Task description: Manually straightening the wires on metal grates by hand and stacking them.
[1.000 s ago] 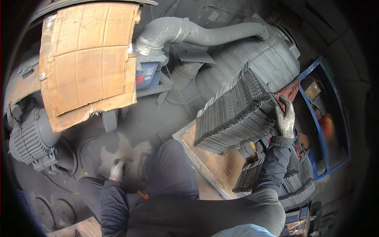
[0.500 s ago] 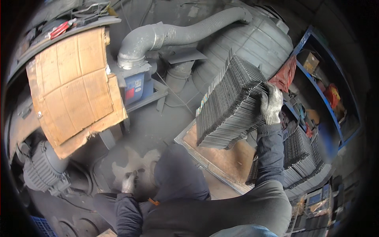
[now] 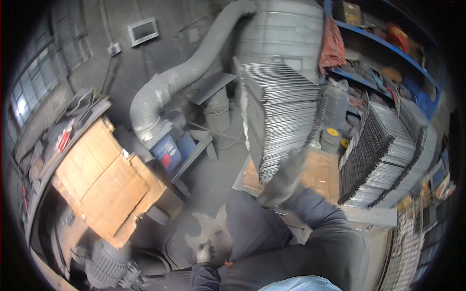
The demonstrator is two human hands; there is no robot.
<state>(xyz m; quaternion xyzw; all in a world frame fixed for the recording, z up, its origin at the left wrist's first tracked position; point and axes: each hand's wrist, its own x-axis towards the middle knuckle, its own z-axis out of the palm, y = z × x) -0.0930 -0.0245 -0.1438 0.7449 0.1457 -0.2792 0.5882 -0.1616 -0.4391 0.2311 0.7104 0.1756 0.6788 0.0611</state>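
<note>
A tall stack of thin dark metal plates (image 3: 286, 116) stands on a brown board (image 3: 323, 177) in front of me. My right hand (image 3: 281, 182) is at the stack's lower near edge, smeared by motion. A dark grey blur covers its fingers, so whether it holds a plate is unclear. Low by my knee is my left hand (image 3: 205, 252) in a grey glove with dark fingertips. Its fingers show slightly apart, with nothing visible in them. A second stack of plates (image 3: 378, 155) stands at the right.
Left of me, cardboard (image 3: 111, 179) covers equipment beside a motor (image 3: 109, 264). A thick ribbed duct (image 3: 194, 63) runs to a large grey tank (image 3: 286, 34). Behind the stacks are a blue shelf (image 3: 383, 36) and yellow-centred discs (image 3: 332, 133). A bucket (image 3: 217, 116) stands farther back.
My right hand has left the stack's upper right side and come down toward me, to its lower near edge. The view has swung, showing more wall. My left hand stays low.
</note>
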